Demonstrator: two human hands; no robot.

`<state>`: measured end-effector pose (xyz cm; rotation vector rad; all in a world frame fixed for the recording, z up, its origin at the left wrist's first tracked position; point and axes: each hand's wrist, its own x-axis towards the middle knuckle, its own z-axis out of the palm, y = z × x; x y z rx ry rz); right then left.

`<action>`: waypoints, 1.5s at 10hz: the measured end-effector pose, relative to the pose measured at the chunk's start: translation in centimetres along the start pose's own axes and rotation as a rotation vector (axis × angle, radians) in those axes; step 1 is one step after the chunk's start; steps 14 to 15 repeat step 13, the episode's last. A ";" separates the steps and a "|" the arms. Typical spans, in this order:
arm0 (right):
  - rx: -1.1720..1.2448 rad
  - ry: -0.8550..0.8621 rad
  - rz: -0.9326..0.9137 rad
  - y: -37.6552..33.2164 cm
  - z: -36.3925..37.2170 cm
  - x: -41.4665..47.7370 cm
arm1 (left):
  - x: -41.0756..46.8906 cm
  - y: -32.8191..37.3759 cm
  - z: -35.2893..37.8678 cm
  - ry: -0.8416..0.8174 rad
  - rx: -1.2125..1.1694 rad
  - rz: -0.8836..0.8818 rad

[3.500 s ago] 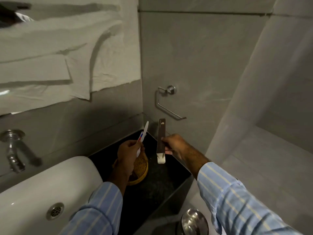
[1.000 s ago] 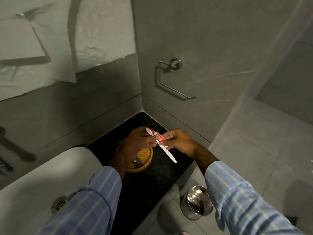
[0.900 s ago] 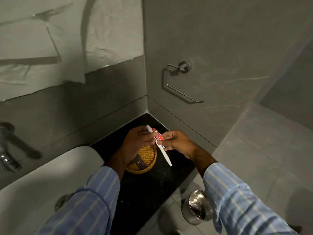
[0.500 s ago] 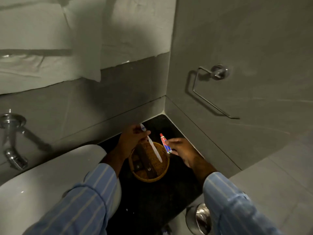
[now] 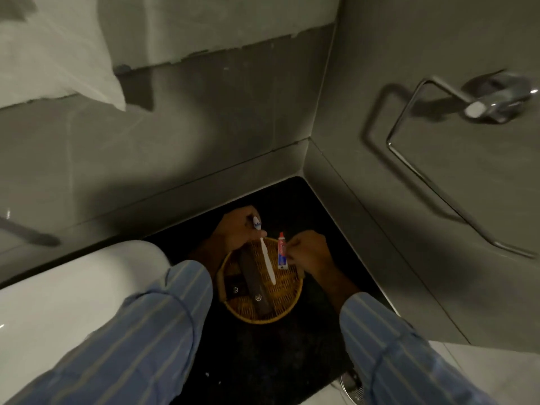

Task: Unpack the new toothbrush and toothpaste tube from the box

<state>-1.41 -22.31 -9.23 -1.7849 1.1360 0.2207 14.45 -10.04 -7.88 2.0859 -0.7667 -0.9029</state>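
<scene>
Over basket (image 5: pixel 233 312): toothbrush (image 5: pixel 266 260) left, tube (image 5: pixel 282 255) right.

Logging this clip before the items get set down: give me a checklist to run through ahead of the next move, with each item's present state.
1. Toothbrush out of the box: ok, gripped near its head by the left hand.
2. Toothpaste tube out of the box: ok, pinched by the right hand.
3. Brown box put aside: ok, it lies in the wicker basket.
4. Box fully emptied: cannot tell, its inside is not visible.
5. Both items over the basket: ok.
6. Tube cap on: cannot tell for sure; a red tip shows at the top.
</scene>
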 end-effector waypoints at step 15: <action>-0.024 0.212 -0.432 -4.7 -4.9 -2.1 | -0.1 -0.4 0.0 0.041 0.370 0.048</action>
